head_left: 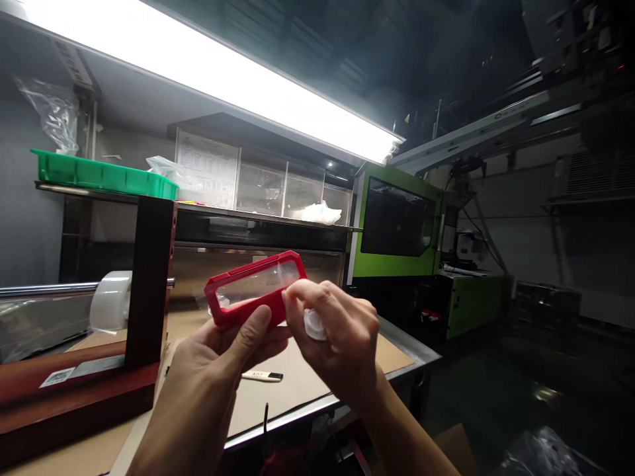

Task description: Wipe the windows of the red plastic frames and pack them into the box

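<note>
Holding an angular, clear-windowed red case (276,304), left fingers (256,322) and right fingers (311,291) clamp its edges.

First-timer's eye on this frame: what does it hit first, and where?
Probably the long, glaring white light slanting across the top. Then the red, clear-windowed rectangular frame near the center, held in the left hand, with the right hand at its right end, a small white object in its grip. Behind to the right stands a lime-green machine with a dark window.
</note>
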